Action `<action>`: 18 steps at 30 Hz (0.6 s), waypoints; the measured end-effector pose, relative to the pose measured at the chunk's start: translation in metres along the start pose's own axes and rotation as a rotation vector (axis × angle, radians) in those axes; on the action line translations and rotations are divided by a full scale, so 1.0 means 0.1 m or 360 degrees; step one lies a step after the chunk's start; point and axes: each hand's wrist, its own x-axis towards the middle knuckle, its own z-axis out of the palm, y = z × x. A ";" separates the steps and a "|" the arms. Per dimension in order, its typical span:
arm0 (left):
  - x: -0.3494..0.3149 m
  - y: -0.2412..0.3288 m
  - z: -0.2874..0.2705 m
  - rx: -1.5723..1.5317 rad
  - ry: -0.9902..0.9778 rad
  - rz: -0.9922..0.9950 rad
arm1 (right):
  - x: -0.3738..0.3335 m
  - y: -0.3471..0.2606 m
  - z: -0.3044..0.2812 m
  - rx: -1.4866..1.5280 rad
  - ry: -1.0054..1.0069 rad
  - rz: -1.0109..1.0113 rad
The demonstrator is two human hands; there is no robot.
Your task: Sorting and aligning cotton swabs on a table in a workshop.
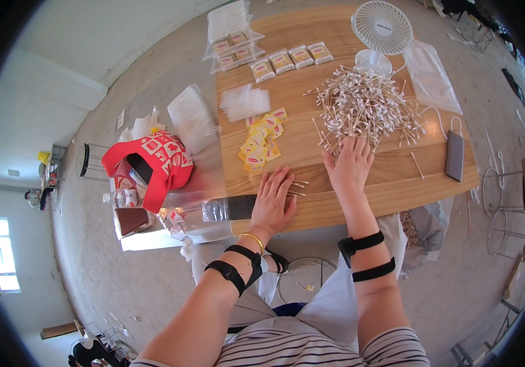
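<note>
A big heap of cotton swabs (366, 104) with white tips lies on the wooden table. My right hand (349, 166) reaches to the heap's near edge, fingertips touching the swabs and thumb apart. Whether any swab is between those fingers is hidden. Nearer the front edge, my left hand (271, 199) lies on the table with fingers stretched out. A few loose swabs (299, 188) stick out beside its fingers and thumb; their other ends are hidden under it. Yellow-and-white printed cards (262, 139) lie in a loose pile beyond my left hand.
Small clear bags (245, 101) and a row of filled packets (292, 59) lie farther back, with bagged packs (232, 37) behind. A white fan (382, 27) stands beyond the heap. A grey power bank (454, 156) is at right, a red bag (158, 160) at left.
</note>
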 end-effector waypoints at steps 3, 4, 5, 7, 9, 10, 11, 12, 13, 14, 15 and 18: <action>0.01 0.00 0.00 -0.0008 0.0003 0.0004 | 0.03 0.00 -0.02 0.0065 -0.0001 0.0038; 0.01 0.01 0.00 -0.0018 0.0003 0.0004 | 0.04 0.01 -0.01 0.0060 0.0004 0.0037; 0.00 0.00 0.00 -0.0018 0.0006 0.0007 | 0.04 0.02 0.01 0.0024 -0.0009 0.0063; 0.00 0.00 0.02 -0.0001 0.0010 -0.0004 | 0.05 0.04 0.02 -0.0013 -0.0018 0.0090; -0.01 0.00 0.01 0.0004 0.0007 -0.0009 | 0.05 0.07 0.00 0.0019 -0.0114 0.0103; -0.01 0.00 0.01 0.0008 0.0003 -0.0013 | 0.04 0.07 -0.01 0.0021 -0.0115 0.0102; -0.01 0.00 0.00 0.0008 0.0004 -0.0014 | 0.04 0.08 -0.03 0.0043 -0.0158 0.0083; -0.01 0.00 0.00 0.0012 0.0003 -0.0013 | 0.04 0.08 -0.04 0.0067 -0.0201 0.0063; -0.01 0.00 -0.01 0.0018 0.0002 -0.0013 | 0.02 0.09 -0.03 0.0068 -0.0202 0.0061; -0.01 0.00 -0.01 0.0018 0.0003 -0.0014 | 0.00 0.10 -0.02 0.0125 -0.0164 0.0002; -0.01 0.00 0.00 0.0018 -0.0003 -0.0014 | -0.01 0.11 -0.02 0.0183 -0.0126 -0.0058; 0.00 0.02 0.00 0.0003 -0.0006 -0.0007 | -0.01 0.10 0.00 0.0347 -0.0128 -0.0157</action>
